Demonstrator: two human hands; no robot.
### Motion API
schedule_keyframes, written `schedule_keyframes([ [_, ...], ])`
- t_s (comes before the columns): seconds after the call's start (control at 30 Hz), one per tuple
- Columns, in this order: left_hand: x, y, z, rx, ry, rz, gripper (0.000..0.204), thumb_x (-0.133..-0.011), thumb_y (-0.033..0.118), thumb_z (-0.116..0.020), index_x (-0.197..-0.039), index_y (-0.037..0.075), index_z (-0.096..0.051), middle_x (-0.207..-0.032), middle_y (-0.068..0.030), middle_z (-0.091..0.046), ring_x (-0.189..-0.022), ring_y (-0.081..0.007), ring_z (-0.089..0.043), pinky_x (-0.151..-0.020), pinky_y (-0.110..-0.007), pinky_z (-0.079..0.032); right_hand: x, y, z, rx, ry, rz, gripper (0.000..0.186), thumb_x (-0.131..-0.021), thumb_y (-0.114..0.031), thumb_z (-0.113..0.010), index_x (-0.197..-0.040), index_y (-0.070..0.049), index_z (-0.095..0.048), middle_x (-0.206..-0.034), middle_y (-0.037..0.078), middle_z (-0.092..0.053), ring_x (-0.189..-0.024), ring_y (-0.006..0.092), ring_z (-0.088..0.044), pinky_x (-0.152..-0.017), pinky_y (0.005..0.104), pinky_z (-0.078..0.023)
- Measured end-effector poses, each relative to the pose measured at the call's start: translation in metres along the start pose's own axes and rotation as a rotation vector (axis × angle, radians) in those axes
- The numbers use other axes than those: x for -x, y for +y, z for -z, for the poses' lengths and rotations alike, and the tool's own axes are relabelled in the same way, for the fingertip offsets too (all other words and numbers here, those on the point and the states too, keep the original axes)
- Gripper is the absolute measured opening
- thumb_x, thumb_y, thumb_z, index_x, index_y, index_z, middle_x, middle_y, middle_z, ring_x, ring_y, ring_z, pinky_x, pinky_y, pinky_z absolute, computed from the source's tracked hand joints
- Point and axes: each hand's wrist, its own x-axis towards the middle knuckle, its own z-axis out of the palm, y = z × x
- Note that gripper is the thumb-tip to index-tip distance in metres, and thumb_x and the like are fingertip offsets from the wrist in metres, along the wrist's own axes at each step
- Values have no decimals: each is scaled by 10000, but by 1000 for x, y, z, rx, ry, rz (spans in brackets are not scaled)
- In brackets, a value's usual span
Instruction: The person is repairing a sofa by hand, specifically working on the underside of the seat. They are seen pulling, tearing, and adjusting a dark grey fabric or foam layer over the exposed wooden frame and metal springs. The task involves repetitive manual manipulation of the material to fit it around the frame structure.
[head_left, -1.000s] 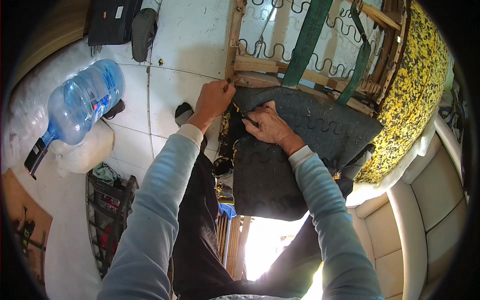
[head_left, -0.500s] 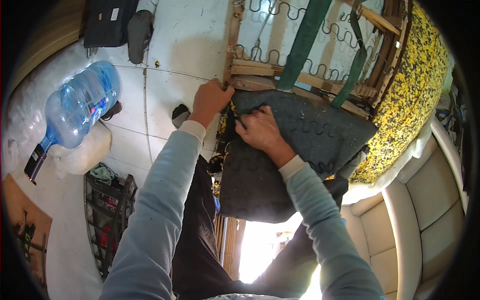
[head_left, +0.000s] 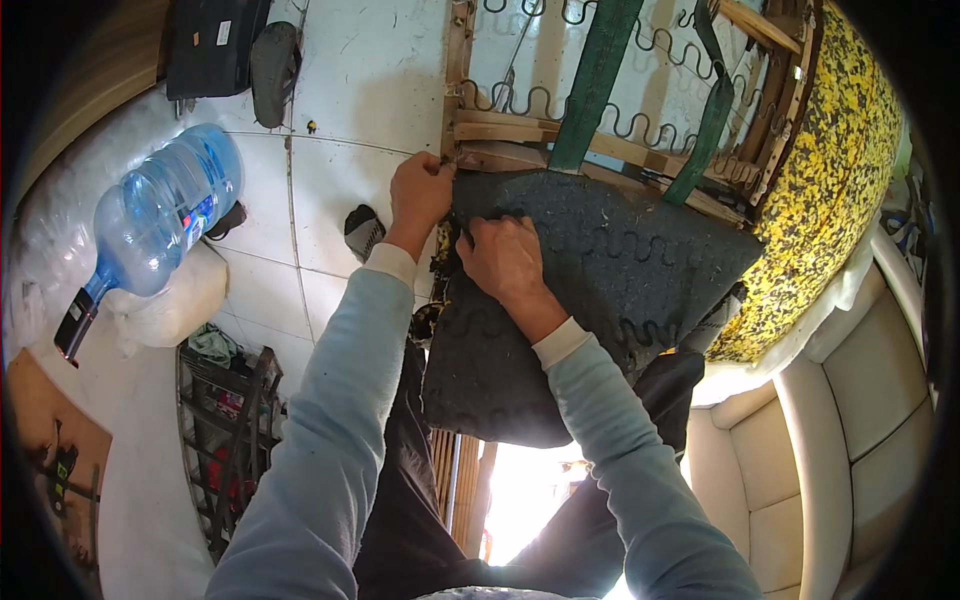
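A dark grey felt pad with wavy spring imprints lies over the near end of a wooden frame strung with wavy springs and green straps. My left hand is closed in a pinch at the pad's upper left corner, beside the frame's left rail. My right hand, fingers curled, rests on the pad just below and right of it, near the left edge; what it grips is hidden by the fingers. Yellow-and-black foam pads the frame's right side.
A blue water bottle lies at left on plastic wrap. A slipper, a black case and a sock lie on tiles. A dark rack stands lower left, a cream sofa right.
My right hand has shifted left, turning more upright, and the pad's lower part has moved left with it. My left hand stays at the corner, raised slightly.
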Motion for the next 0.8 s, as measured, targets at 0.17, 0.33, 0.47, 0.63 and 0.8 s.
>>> schedule_keyframes([
  [0.17,11,-17,-18,663,0,281,328,-980,257,-770,-1182,5,-712,-964,-36,-675,-851,-131,-604,-746,-298,-496,-8,-9,8,103,-166,-104,309,-895,-351,-761,-1001,-62,-751,-1007,177,-764,-1004,336,-713,-969,475,-478],
  [0.33,3,-11,-13,389,-76,208,435,-891,269,-825,-1207,-12,-723,-1023,-127,-739,-949,-209,-687,-832,-347,-540,-28,-17,17,179,143,-115,409,-884,-327,-748,-1188,-65,-672,-1228,130,-640,-1216,310,-571,-1055,526,-382],
  [0.47,4,-38,-28,607,-27,161,313,-976,104,-723,-1260,-9,-654,-938,-27,-638,-785,-128,-603,-692,-283,-505,-53,-18,-25,167,143,-34,478,-854,-284,-756,-1254,-49,-644,-1254,135,-614,-1224,337,-542,-1046,536,-356],
  [0.63,19,-20,-35,858,-20,257,380,-911,91,-739,-1274,-9,-688,-1054,-79,-687,-925,-184,-641,-802,-323,-534,-58,-9,-31,213,56,-150,511,-850,-292,-751,-1311,-90,-666,-1314,138,-610,-1283,361,-516,-1065,546,-336],
  [0.8,17,-19,-24,946,-75,348,367,-918,64,-710,-1273,-15,-661,-1060,-71,-659,-937,-179,-624,-816,-313,-527,-58,-20,-29,258,2,-170,489,-859,-302,-743,-1323,-157,-692,-1361,121,-593,-1306,368,-505,-1073,558,-332],
])
